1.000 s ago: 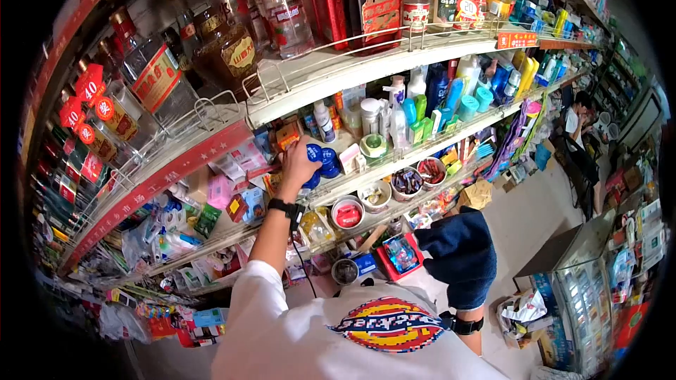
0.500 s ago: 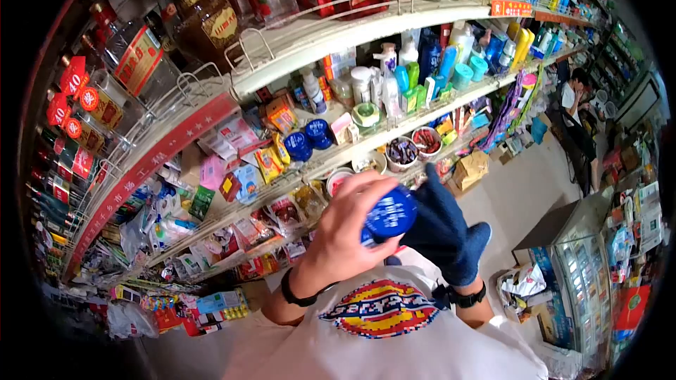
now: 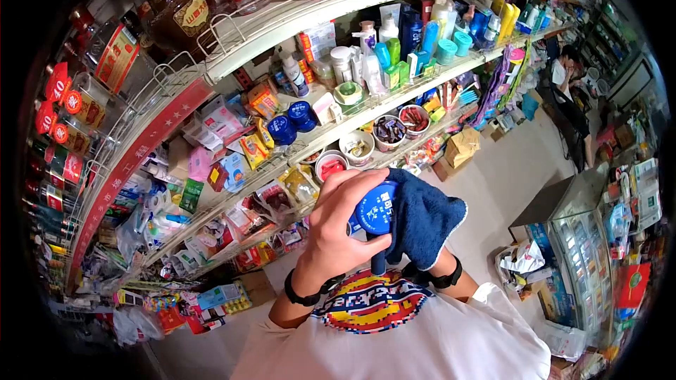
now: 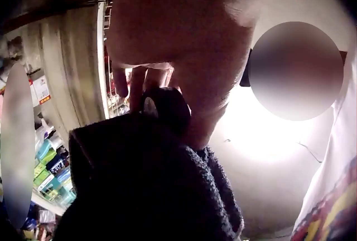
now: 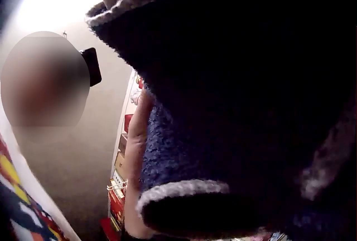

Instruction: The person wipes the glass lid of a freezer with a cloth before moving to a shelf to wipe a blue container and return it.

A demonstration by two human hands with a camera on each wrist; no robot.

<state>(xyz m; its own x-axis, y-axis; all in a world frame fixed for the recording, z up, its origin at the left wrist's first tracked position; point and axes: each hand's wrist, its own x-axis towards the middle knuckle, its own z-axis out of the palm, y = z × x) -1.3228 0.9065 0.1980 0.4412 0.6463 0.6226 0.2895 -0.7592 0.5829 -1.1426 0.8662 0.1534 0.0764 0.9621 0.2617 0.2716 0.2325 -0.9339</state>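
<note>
My left hand (image 3: 336, 229) grips a round blue container (image 3: 374, 209) with white lettering on its lid, thumb on the near side and fingers over the far side. A dark blue towel (image 3: 422, 218) with a pale edge covers my right hand, only the wrist (image 3: 443, 263) showing, and lies against the container's right side. In the left wrist view, the container (image 4: 167, 107) is a dark round shape between the left fingers and the towel (image 4: 134, 179). The right wrist view is mostly filled by the towel (image 5: 184, 151); the right fingers are hidden beneath it.
Two similar blue containers (image 3: 283, 129) stand on the shelf ahead, beside bottles and packets. Tubs of small wrapped items (image 3: 389, 131) sit lower. Liquor bottles (image 3: 183, 14) line the upper shelf. A display case (image 3: 563, 239) stands to the right, and a person (image 3: 563, 74) is farther back.
My left hand has come back from the shelf with a blue container and brought it in front of my chest. The towel-covered right hand has moved left and up against it.
</note>
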